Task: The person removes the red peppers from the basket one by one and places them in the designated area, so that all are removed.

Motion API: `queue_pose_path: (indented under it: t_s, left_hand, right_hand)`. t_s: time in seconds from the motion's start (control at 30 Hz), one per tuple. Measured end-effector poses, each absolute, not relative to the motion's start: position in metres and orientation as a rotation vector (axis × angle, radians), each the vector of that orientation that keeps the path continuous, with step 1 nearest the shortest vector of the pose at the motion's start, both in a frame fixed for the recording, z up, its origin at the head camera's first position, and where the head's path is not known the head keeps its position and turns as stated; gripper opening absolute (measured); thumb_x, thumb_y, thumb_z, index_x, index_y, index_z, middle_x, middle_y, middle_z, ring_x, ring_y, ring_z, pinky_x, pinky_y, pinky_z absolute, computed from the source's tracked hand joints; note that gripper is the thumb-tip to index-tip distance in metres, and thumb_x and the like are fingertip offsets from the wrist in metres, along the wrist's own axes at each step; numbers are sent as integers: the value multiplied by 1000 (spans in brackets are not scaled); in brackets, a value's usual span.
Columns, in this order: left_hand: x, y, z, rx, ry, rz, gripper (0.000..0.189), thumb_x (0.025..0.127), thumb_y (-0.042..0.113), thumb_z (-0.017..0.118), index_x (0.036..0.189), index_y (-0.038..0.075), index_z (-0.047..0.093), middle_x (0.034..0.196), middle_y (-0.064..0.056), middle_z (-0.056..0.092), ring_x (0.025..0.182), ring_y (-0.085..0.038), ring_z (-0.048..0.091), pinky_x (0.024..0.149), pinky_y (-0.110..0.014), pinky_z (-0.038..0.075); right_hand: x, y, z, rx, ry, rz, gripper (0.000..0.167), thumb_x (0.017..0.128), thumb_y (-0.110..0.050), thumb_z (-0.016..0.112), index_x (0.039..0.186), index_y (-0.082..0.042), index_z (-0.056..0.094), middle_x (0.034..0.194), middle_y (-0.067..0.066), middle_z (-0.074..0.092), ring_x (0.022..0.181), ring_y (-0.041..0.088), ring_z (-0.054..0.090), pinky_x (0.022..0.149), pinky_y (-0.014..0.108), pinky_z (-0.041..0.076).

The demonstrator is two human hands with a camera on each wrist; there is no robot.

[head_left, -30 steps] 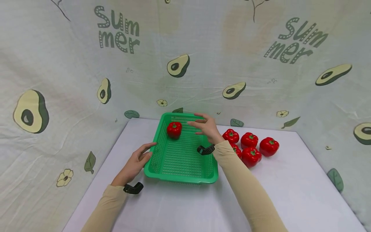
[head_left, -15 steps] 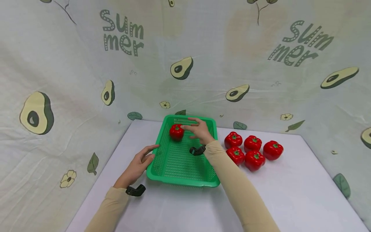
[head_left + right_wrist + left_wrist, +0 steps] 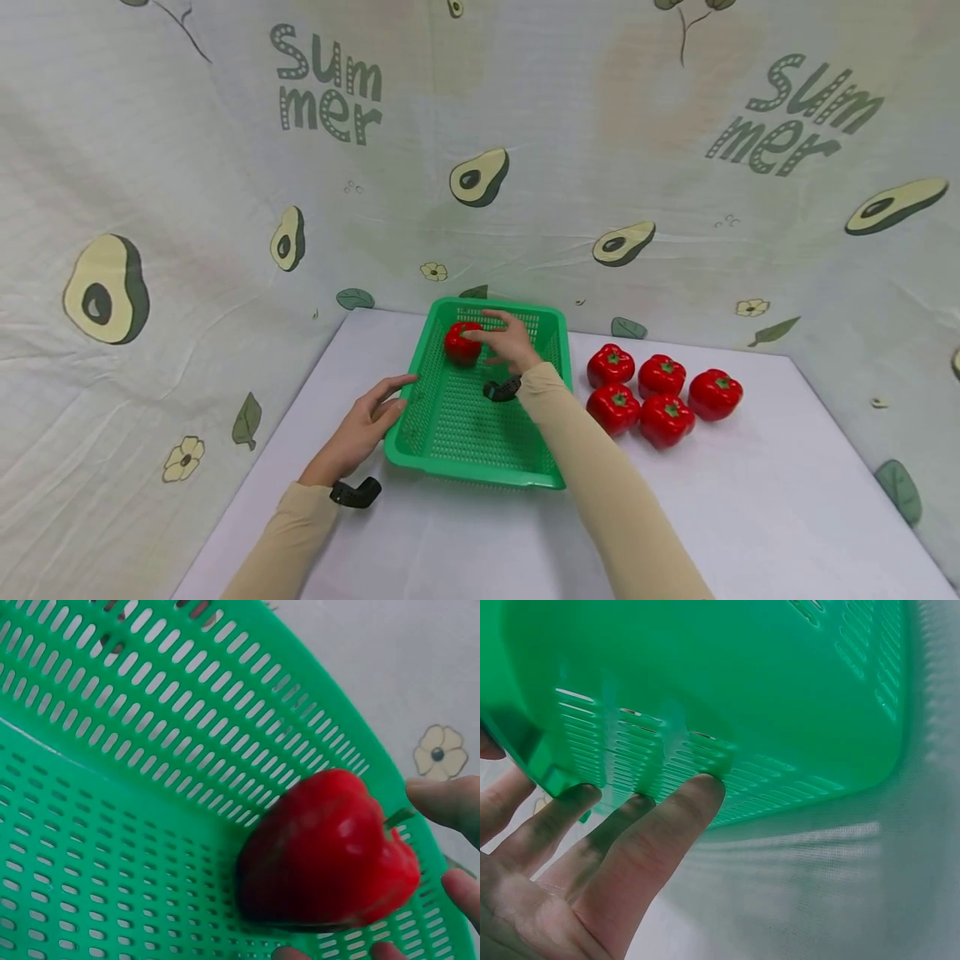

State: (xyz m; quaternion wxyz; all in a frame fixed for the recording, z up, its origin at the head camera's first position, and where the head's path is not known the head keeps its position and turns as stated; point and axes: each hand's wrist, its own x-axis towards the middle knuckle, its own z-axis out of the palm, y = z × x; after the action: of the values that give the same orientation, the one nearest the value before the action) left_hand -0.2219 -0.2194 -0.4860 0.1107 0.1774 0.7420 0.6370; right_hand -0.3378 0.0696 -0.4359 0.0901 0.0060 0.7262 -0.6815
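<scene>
A green slotted plastic basket (image 3: 465, 429) stands on the table, one red bell pepper (image 3: 455, 347) sitting in its far left corner. My right hand (image 3: 510, 343) reaches into the basket, fingers spread beside this pepper. In the right wrist view the thumb (image 3: 446, 804) hovers near the green stem, and other fingertips show at the pepper's far side and below it. My left hand (image 3: 362, 435) is at the basket's left side; in the left wrist view its extended fingers (image 3: 656, 844) rest against the outer slotted wall.
Several more red bell peppers (image 3: 666, 421) stand grouped on the white table (image 3: 750, 500), right of the basket. Behind the table hangs a cloth (image 3: 540, 183) printed with avocados and leaves. Each wrist wears a black band (image 3: 356, 493).
My right hand has moved left across the basket to the bell pepper in the corner. My left hand has stayed at the basket's side. The head view has shifted slightly.
</scene>
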Motion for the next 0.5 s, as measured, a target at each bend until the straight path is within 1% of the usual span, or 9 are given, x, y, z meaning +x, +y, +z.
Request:
queue_pose_path:
  t_s: [0.07,0.23,0.33,0.5]
  left_hand:
    - [-222,-219,-486,516,2177,1873,49,119,25,53,166,14,44,164,-26,47,145,-43,54,98,-28,56]
    - [-221,-220,-486,515,2156,1892,50,119,24,52,167,14,43,160,-27,52,144,-44,56,96,-31,59]
    - [-222,-220,-486,519,2141,1899,50,119,24,52,167,13,42,158,-28,55,142,-44,57,95,-33,60]
    - [-224,-220,-485,542,2145,1889,50,119,24,52,167,13,41,157,-27,55,142,-43,58,97,-32,58]
  right_hand:
    - [-339,67,-437,19,2168,-2007,72,100,-15,81,164,-10,49,153,28,52,133,49,59,103,68,54]
    - [-345,61,-441,15,2163,-1975,72,98,-12,82,163,-11,51,155,28,51,142,48,54,103,69,54]
    - [-346,59,-443,5,2159,-1966,72,98,-12,82,163,-11,51,155,29,51,141,49,54,102,70,54]
    - [-348,58,-444,-6,2142,-1962,73,98,-10,82,164,-11,50,160,27,47,141,52,54,104,70,52]
